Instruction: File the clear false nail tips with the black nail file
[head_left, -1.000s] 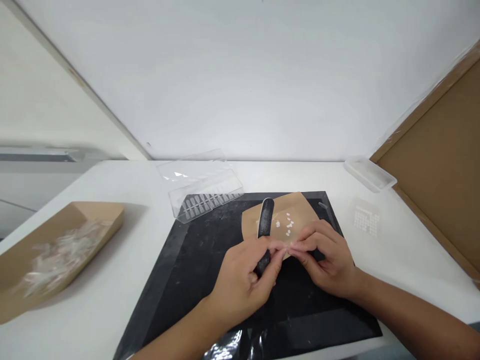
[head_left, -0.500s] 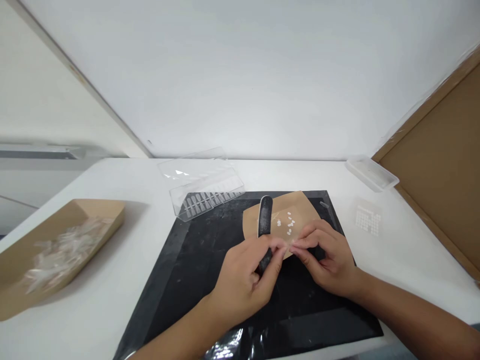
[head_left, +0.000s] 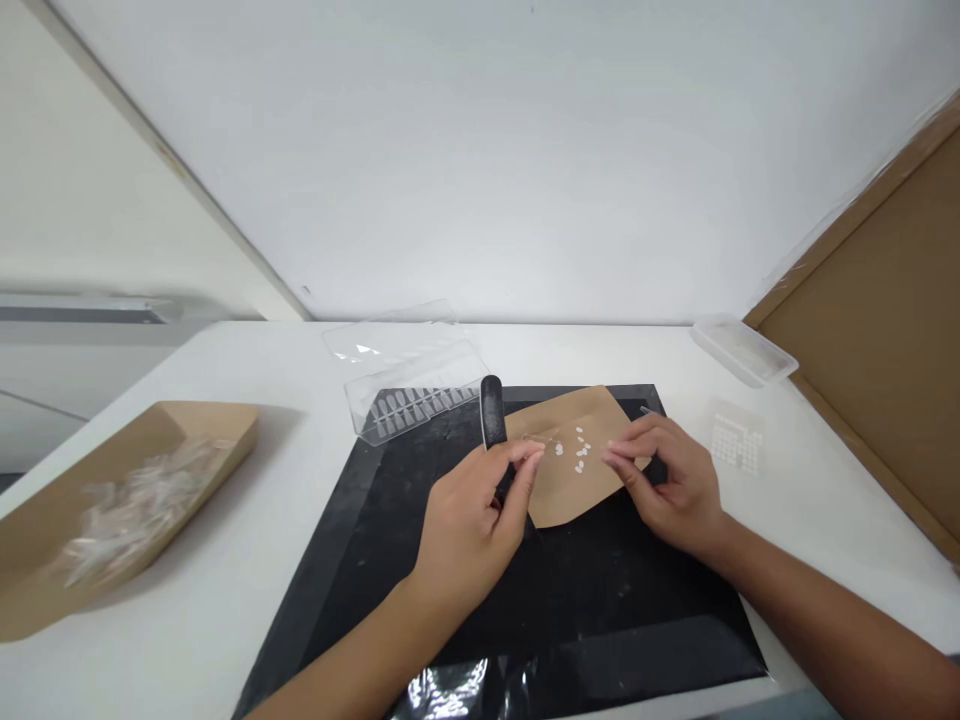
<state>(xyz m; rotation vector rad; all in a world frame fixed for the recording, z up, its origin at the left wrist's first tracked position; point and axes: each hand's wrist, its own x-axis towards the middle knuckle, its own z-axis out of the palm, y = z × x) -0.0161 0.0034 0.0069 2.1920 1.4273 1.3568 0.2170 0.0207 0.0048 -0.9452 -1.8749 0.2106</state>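
Note:
My left hand (head_left: 472, 520) is closed around a black nail file (head_left: 493, 415), which sticks up steeply past the fingers. Its thumb and index fingertips also meet in a pinch; anything between them is too small to tell. My right hand (head_left: 667, 485) pinches thumb and fingers together over the right side of a brown paper sheet (head_left: 562, 500); what it holds, if anything, cannot be made out. Several small white oval pieces (head_left: 580, 452) lie on the paper between my hands. The paper rests on a black mat (head_left: 585, 590).
Behind the mat's left corner stands an open clear case (head_left: 360, 400) with rows of false nail tips (head_left: 409, 405). A brown tray (head_left: 214, 415) of clear plastic pieces is at left. On the right lie a translucent tray (head_left: 742, 350) and a sheet of white tabs (head_left: 736, 442).
My hands have moved apart from nearly touching: the left went left and slightly up with the nail file, the right moved right. More of the brown paper shows between them.

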